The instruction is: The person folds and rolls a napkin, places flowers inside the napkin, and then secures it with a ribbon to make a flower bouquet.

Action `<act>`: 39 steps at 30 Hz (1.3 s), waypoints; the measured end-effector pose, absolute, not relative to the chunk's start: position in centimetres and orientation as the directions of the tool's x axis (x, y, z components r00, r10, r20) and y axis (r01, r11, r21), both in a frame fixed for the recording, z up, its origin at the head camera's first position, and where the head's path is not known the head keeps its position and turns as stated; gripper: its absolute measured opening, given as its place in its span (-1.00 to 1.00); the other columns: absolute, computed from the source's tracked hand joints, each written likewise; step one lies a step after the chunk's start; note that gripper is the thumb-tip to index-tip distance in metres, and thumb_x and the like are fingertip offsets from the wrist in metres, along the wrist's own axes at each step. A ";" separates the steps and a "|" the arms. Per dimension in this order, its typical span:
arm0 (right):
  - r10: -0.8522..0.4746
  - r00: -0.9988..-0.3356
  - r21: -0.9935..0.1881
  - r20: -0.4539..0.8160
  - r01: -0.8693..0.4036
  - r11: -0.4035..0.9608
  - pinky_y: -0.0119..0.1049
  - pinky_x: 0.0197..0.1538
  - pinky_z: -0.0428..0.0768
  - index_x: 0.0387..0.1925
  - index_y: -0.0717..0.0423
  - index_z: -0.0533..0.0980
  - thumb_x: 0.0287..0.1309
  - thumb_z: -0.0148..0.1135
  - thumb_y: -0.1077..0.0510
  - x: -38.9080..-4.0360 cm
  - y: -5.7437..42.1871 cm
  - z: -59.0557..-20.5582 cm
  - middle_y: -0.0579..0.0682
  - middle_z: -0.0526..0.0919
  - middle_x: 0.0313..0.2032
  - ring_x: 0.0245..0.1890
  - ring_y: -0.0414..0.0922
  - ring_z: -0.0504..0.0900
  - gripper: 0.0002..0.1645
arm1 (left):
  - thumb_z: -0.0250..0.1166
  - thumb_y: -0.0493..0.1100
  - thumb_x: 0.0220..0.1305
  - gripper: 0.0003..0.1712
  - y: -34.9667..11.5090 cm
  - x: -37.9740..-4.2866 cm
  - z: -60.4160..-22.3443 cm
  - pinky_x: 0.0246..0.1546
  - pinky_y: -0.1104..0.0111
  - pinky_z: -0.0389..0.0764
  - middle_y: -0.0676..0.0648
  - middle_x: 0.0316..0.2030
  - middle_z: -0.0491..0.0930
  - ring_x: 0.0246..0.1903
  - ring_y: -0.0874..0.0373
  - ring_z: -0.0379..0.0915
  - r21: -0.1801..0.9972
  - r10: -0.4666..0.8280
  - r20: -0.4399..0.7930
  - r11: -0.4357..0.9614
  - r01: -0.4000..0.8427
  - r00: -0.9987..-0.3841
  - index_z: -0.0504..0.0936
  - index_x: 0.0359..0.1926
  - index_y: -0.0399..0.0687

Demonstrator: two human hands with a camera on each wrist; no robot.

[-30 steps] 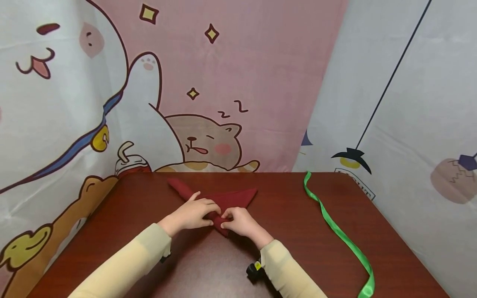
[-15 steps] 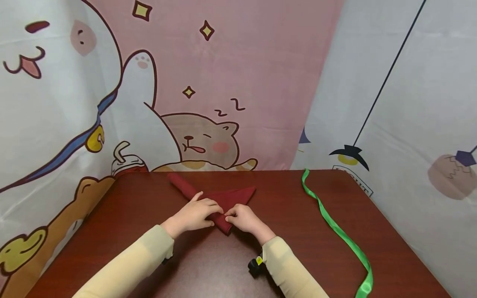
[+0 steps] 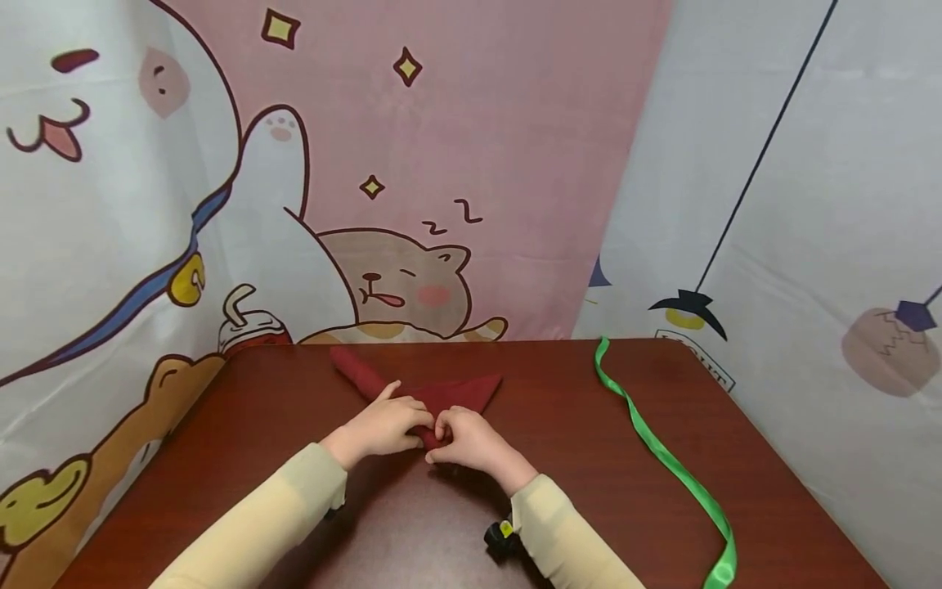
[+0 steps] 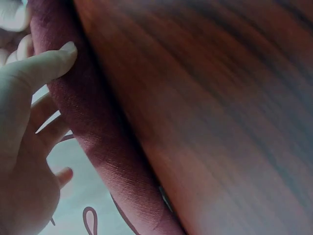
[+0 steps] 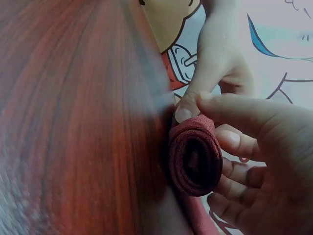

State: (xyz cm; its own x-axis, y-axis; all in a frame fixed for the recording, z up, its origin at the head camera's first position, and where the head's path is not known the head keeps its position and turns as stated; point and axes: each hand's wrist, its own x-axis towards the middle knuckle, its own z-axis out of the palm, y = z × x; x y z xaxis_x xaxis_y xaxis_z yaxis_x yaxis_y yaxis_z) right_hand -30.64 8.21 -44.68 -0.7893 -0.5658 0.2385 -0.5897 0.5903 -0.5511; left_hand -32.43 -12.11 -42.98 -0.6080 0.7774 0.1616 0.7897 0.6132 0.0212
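Note:
A dark red cloth (image 3: 465, 393) lies on the table, partly rolled into a slanting tube, with a flat triangular corner beyond the roll. My left hand (image 3: 384, 424) holds the tube around its middle. In the left wrist view the left thumb presses the near side of the rolled cloth (image 4: 93, 122), and the other fingers lie behind it. At the near end, my right hand (image 3: 474, 440) grips the tube between thumb and fingers. Its spiral end (image 5: 178, 164) faces the right wrist camera, layers wound around a dark hollow. The two hands sit close together.
A long green ribbon (image 3: 666, 454) lies wavy along the table's right side. The brown wooden table (image 3: 412, 523) ends at a cartoon-printed curtain (image 3: 515, 164) behind. A small black device (image 3: 500, 540) is worn under the right sleeve.
My right hand has shifted from pinching the upper edge near the roll's end to covering that end, its thumb now lower. The left hand has stayed nearly in place on the roll.

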 end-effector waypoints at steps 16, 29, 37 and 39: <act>-0.637 -0.750 -0.580 0.180 -0.604 0.547 -0.43 -0.36 0.39 -0.43 0.01 0.43 -0.17 0.54 0.08 -30.8 8.3 -45.7 -0.19 0.45 -0.50 -0.46 -0.29 0.39 -0.61 | 0.41 -0.08 0.14 -0.78 -12.1 -31.7 -40.8 0.20 -0.31 -0.02 0.21 -0.18 0.62 0.01 0.14 0.46 0.137 0.735 -0.052 0.676 0.724 -0.676 0.69 -0.15 0.21; -0.595 -0.788 -0.663 0.155 -0.530 0.529 -0.43 -0.50 0.46 -0.43 0.09 0.48 -0.01 0.46 0.15 -31.0 8.5 -45.7 -0.19 0.46 -0.58 -0.67 -0.33 0.42 -0.74 | 0.41 -0.03 0.15 -0.67 -12.4 -31.7 -41.7 0.22 -0.28 -0.02 0.14 -0.06 0.59 0.07 0.13 0.44 0.104 0.726 0.046 0.680 0.726 -0.686 0.64 -0.02 0.20; -0.595 -0.791 -0.665 0.139 -0.520 0.536 -0.41 -0.44 0.48 -0.44 0.06 0.49 0.00 0.46 0.12 -31.1 8.3 -45.8 -0.18 0.47 -0.55 -0.61 -0.31 0.45 -0.75 | 0.44 -0.07 0.10 -0.60 -13.1 -31.6 -42.4 0.20 -0.17 0.15 0.13 -0.04 0.58 0.07 0.12 0.45 0.108 0.738 0.086 0.661 0.743 -0.669 0.62 0.00 0.19; -0.595 -0.791 -0.665 0.145 -0.523 0.533 -0.40 -0.43 0.48 -0.44 0.05 0.49 0.00 0.46 0.12 -31.1 8.3 -45.8 -0.18 0.47 -0.53 -0.60 -0.30 0.45 -0.75 | 0.45 -0.08 0.09 -0.58 -13.3 -31.4 -42.5 0.18 -0.10 0.24 0.12 -0.04 0.57 0.06 0.11 0.46 0.120 0.743 0.092 0.653 0.748 -0.663 0.61 0.01 0.17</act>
State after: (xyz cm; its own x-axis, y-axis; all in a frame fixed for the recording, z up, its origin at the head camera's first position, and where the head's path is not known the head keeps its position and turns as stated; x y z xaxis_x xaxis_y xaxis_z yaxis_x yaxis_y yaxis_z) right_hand -31.09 8.33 -45.84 -0.7909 -0.5945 0.1451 -0.5229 0.5333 -0.6649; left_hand -31.44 -13.26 -42.52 -0.6632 0.7428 0.0920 0.7479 0.6529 0.1200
